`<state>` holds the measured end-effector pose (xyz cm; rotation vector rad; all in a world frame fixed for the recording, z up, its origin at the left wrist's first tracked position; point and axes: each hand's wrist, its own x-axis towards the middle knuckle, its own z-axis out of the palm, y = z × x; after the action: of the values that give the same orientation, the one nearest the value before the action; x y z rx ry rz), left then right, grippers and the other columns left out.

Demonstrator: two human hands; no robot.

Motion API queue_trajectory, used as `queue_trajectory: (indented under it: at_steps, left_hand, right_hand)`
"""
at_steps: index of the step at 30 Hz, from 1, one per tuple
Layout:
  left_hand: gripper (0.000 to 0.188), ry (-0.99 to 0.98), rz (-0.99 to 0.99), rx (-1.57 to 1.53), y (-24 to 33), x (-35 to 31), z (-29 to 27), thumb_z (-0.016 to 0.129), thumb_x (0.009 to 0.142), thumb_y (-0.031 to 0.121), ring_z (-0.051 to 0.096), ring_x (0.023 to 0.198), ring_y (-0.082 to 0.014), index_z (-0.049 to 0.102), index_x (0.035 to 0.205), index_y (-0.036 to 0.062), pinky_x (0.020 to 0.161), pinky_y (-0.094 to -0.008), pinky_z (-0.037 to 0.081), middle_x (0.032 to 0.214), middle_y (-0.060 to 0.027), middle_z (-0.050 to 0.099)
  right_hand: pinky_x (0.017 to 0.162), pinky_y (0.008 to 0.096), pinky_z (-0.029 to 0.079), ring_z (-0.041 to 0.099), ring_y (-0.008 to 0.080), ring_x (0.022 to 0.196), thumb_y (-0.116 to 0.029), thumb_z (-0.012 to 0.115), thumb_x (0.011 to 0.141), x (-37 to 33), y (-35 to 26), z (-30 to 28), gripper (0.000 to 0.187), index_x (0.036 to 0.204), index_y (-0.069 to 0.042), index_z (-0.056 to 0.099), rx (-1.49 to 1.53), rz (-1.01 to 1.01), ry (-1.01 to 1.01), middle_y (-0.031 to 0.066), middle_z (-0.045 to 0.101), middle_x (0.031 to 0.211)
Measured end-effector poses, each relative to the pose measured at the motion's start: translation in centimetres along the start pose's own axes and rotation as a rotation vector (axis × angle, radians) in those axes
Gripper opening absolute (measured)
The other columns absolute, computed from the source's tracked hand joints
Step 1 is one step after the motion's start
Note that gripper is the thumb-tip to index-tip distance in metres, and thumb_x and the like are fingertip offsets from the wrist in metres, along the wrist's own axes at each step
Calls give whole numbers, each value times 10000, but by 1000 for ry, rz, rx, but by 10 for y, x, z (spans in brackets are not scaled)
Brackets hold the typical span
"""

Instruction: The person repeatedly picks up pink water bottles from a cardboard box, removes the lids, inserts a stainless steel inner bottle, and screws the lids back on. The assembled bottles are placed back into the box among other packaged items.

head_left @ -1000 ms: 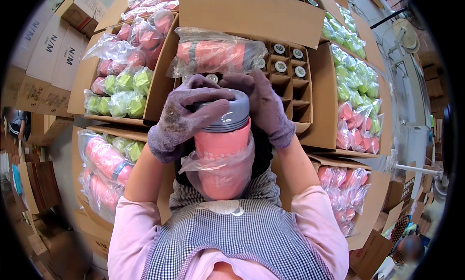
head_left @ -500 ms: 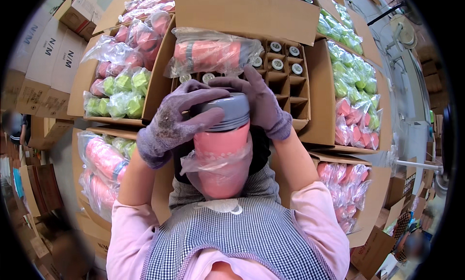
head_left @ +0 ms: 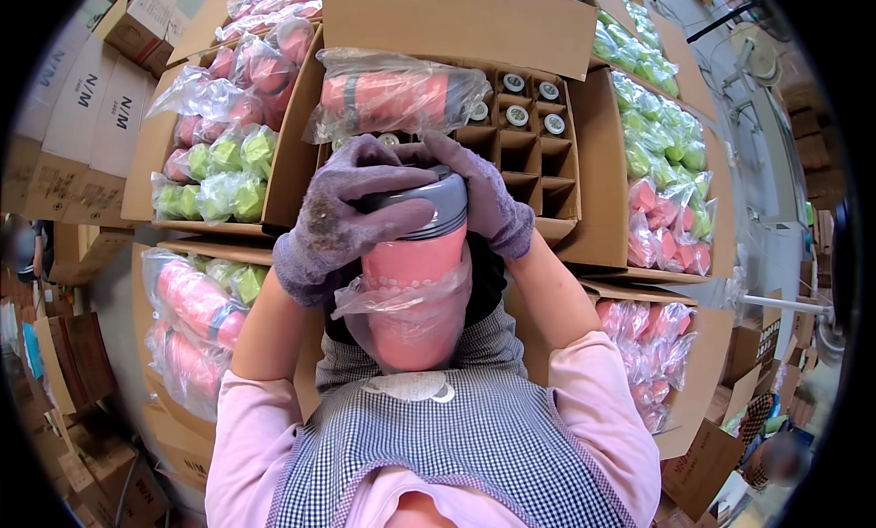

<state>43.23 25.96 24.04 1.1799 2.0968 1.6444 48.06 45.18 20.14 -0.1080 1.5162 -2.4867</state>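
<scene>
Close to my body stands a large pink bottle (head_left: 412, 265) with a grey ribbed lid (head_left: 429, 209). A clear plastic bag (head_left: 401, 309) is bunched around its lower part. My left hand (head_left: 342, 218), in a stained purple knit glove, grips the lid from the left with its fingers curved over it. The gloved right hand (head_left: 485, 195) is wrapped round the lid's far right side; some of its fingertips are hidden behind the lid. Just beyond, a bagged pink bottle (head_left: 392, 104) with a grey end lies across the divided carton.
The divided cardboard carton (head_left: 564, 181) holds several silver-capped bottles upright in its cells. Open cartons of bagged pink and green items (head_left: 246, 177) stand at the left, more at the right (head_left: 671, 163). Bagged pink bottles (head_left: 196, 295) lie near my left forearm.
My left hand has turned a little on the lid, its wrist shifting right and fingers rising. The right hand has edged left and down. The bottle stays almost in place.
</scene>
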Motion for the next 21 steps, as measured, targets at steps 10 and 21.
queue_trajectory:
  at_steps: [10, 21]
  left_hand:
    - [342, -16, 9, 100, 7, 8, -14, 829, 745, 223, 566, 871, -222, 784, 1055, 86, 825, -357, 467, 891, -79, 612]
    - [280, -57, 129, 350, 11, 15, 4, 827, 696, 172, 600, 844, -314, 770, 952, 73, 766, -405, 486, 900, -118, 640]
  right_hand:
    - [1013, 306, 458, 636, 169, 1075, -445, 344, 1066, 6, 4, 4, 595, 1252, 31, 648, -113, -85, 57, 123, 694, 1169]
    - [1012, 346, 494, 655, 238, 1136, -127, 572, 927, 0, 32, -22, 418, 1330, -22, 604, -630, -437, 12, 141, 675, 1241]
